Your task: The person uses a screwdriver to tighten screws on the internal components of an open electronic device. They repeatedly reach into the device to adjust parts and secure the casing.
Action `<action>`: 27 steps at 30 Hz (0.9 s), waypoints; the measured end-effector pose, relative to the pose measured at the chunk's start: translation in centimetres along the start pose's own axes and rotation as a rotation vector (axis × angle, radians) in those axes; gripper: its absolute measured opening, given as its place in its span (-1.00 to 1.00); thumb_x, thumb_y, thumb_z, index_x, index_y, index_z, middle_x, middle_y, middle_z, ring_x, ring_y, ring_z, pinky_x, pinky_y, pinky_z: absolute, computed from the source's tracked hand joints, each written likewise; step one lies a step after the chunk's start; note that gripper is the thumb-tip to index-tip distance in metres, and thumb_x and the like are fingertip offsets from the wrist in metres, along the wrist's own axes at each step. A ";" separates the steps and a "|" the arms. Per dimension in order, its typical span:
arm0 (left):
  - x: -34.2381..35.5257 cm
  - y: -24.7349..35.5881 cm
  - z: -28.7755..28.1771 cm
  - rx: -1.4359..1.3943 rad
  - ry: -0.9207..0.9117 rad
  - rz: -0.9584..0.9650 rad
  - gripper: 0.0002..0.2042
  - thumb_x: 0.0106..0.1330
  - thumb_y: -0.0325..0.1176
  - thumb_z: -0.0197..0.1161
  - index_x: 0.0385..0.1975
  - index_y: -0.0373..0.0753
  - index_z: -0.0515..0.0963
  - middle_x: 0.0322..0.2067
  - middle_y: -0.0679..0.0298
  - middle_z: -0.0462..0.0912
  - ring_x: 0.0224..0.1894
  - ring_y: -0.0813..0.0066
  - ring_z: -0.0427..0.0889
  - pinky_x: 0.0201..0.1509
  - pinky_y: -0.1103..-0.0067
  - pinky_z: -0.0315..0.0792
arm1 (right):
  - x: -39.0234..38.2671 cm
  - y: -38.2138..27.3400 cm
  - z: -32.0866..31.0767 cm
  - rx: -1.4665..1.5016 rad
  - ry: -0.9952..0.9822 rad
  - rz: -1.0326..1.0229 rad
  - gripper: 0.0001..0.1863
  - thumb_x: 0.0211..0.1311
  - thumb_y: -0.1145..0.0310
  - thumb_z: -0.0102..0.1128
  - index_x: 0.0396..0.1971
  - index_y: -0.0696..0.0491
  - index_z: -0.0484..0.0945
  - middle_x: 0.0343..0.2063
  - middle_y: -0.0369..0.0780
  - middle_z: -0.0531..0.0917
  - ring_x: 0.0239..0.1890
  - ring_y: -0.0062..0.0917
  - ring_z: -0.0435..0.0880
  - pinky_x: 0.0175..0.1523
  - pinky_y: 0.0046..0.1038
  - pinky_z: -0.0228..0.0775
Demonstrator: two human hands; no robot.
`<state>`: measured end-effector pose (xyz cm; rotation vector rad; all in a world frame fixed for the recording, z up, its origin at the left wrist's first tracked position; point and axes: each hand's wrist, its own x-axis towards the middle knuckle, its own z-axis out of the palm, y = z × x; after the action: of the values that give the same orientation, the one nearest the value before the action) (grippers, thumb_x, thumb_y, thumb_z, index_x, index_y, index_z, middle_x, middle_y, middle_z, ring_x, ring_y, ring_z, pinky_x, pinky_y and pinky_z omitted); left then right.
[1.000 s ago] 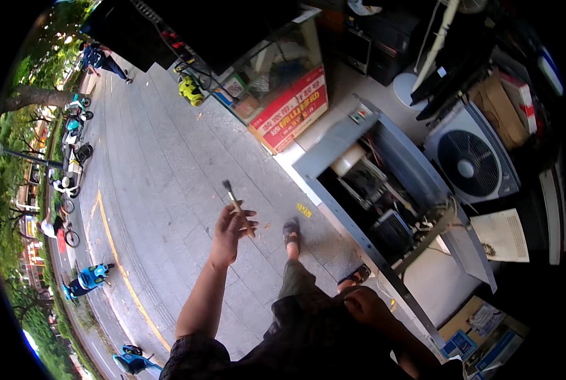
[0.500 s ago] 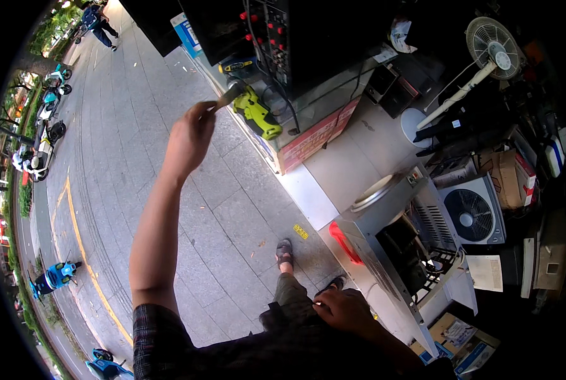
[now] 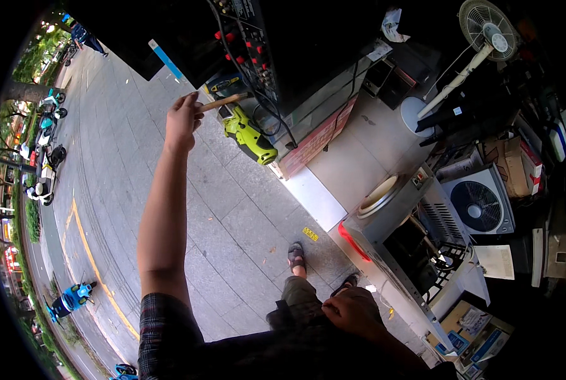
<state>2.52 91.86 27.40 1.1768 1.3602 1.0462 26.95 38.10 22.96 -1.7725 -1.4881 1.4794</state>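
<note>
My left hand (image 3: 182, 121), arm stretched out, is closed around a slim tan wooden stick (image 3: 223, 103). The stick's far end crosses above a lime-green and black power tool (image 3: 248, 136) lying on the corner of a glass counter (image 3: 318, 104). A dark tool with yellow marks (image 3: 225, 82) rests just beyond it. Low in front of my body, my right hand (image 3: 352, 311) has its fingers curled in shadow; what they hold, if anything, is hidden.
Black equipment with red knobs (image 3: 251, 47) and loose cables stands on the counter. To the right are a white standing fan (image 3: 485, 47), a box fan (image 3: 478, 208) and an opened metal appliance (image 3: 390, 234). Grey paving (image 3: 226, 228) stretches left, with parked scooters (image 3: 71, 299) and a distant person (image 3: 87, 39).
My left hand has shifted slightly left, and the stick now shows more of its length. The view has moved a little. My right hand stays low by my legs.
</note>
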 end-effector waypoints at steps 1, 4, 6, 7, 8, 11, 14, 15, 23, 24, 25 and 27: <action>0.5 -0.3 0.2 -0.161 -0.039 -0.061 -0.73 0.53 -0.27 0.12 0.02 -0.31 0.59 -0.29 0.21 0.57 -0.41 0.38 0.58 -0.34 0.55 0.50 | 0.0 1.1 0.6 0.035 0.007 -0.001 -0.70 0.40 0.22 0.26 -0.14 0.19 0.64 -0.21 0.01 0.70 -0.10 -0.08 0.70 0.03 -0.20 0.53; 1.2 -0.6 0.1 -0.514 -0.121 -0.239 -0.71 0.58 -0.26 0.02 0.04 -0.33 0.54 -0.37 0.21 0.51 -0.35 0.42 0.58 -0.30 0.61 0.54 | -0.1 2.7 1.6 0.122 0.005 0.009 -0.70 0.40 0.23 0.26 -0.14 0.19 0.64 -0.20 0.02 0.70 -0.11 -0.08 0.70 0.02 -0.21 0.54; 1.9 -1.0 0.5 -0.544 -0.106 -0.261 -0.71 0.59 -0.25 0.00 0.02 -0.33 0.53 -0.35 0.20 0.53 -0.34 0.41 0.60 -0.28 0.62 0.58 | -0.2 2.8 1.5 0.147 -0.003 0.041 -0.71 0.40 0.24 0.25 -0.14 0.19 0.64 -0.20 0.02 0.69 -0.11 -0.08 0.70 0.02 -0.21 0.54; 2.3 -1.3 0.9 -0.563 -0.104 -0.272 -0.71 0.59 -0.25 0.00 0.02 -0.34 0.52 -0.34 0.19 0.54 -0.34 0.40 0.62 -0.27 0.63 0.59 | -0.3 2.8 1.4 0.147 0.003 0.048 -0.71 0.40 0.23 0.25 -0.14 0.18 0.64 -0.20 0.02 0.69 -0.11 -0.08 0.70 0.02 -0.21 0.54; 3.1 -1.4 0.6 -0.548 -0.157 -0.289 -0.72 0.59 -0.26 -0.01 0.00 -0.34 0.52 -0.33 0.17 0.55 -0.31 0.38 0.64 -0.25 0.63 0.62 | -0.2 2.7 1.4 0.152 0.004 0.047 -0.71 0.41 0.23 0.24 -0.14 0.18 0.64 -0.20 0.02 0.69 -0.11 -0.09 0.71 0.02 -0.21 0.54; 6.1 -1.7 -2.0 -0.498 -0.269 -0.347 -0.74 0.60 -0.29 -0.02 -0.03 -0.36 0.51 -0.27 0.11 0.60 -0.24 0.33 0.69 -0.18 0.61 0.70 | -0.3 2.7 1.7 0.185 0.006 0.054 -0.71 0.42 0.22 0.24 -0.14 0.18 0.64 -0.19 0.02 0.69 -0.11 -0.11 0.71 0.01 -0.23 0.55; 7.0 -1.0 -2.2 -0.483 -0.246 -0.380 -0.77 0.59 -0.34 0.00 -0.07 -0.38 0.50 -0.20 0.04 0.64 -0.18 0.24 0.73 -0.06 0.52 0.76 | -0.7 3.2 2.1 0.224 0.011 0.089 -0.69 0.43 0.20 0.24 -0.13 0.18 0.63 -0.17 0.02 0.70 -0.10 -0.13 0.72 0.00 -0.24 0.56; 6.4 -0.4 -1.1 -0.463 -0.229 -0.390 -0.77 0.59 -0.34 0.01 -0.06 -0.39 0.50 -0.20 0.04 0.64 -0.19 0.23 0.73 -0.06 0.52 0.76 | -0.8 3.6 2.2 0.236 0.017 0.110 -0.68 0.44 0.19 0.24 -0.12 0.18 0.63 -0.17 0.02 0.70 -0.10 -0.13 0.72 0.00 -0.25 0.56; 3.8 1.4 -0.4 -0.324 -0.374 -0.312 -0.65 0.67 -0.24 -0.19 0.10 -0.33 0.49 -0.10 -0.04 0.69 -0.18 0.19 0.76 -0.08 0.48 0.76 | -0.8 4.4 2.4 0.270 -0.017 0.184 -0.66 0.46 0.17 0.22 -0.08 0.18 0.64 -0.14 0.02 0.71 -0.09 -0.16 0.73 0.01 -0.25 0.57; 3.5 1.5 -0.3 -0.324 -0.382 -0.296 -0.63 0.68 -0.23 -0.22 0.11 -0.33 0.49 -0.09 -0.05 0.70 -0.17 0.19 0.77 -0.09 0.48 0.76 | -0.7 4.2 2.3 0.277 -0.026 0.201 -0.66 0.46 0.17 0.21 -0.07 0.18 0.64 -0.14 0.02 0.71 -0.09 -0.16 0.74 0.01 -0.25 0.57; 3.7 1.5 -0.3 -0.355 -0.384 -0.301 -0.63 0.68 -0.23 -0.22 0.12 -0.33 0.48 -0.10 -0.05 0.70 -0.17 0.19 0.77 -0.09 0.49 0.76 | -0.7 4.1 2.2 0.275 -0.027 0.204 -0.65 0.46 0.17 0.21 -0.07 0.18 0.64 -0.14 0.02 0.71 -0.09 -0.16 0.74 0.01 -0.26 0.57; 4.0 1.5 -0.4 -0.413 -0.384 -0.310 -0.63 0.68 -0.23 -0.21 0.13 -0.33 0.47 -0.13 -0.04 0.71 -0.17 0.20 0.76 -0.09 0.50 0.75 | -0.6 4.0 2.1 0.274 -0.031 0.206 -0.65 0.46 0.16 0.20 -0.07 0.18 0.64 -0.14 0.02 0.72 -0.09 -0.16 0.74 0.02 -0.26 0.57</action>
<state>2.27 96.05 28.28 0.7775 0.9298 0.7794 27.02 35.46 19.19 -1.7804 -1.0793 1.7250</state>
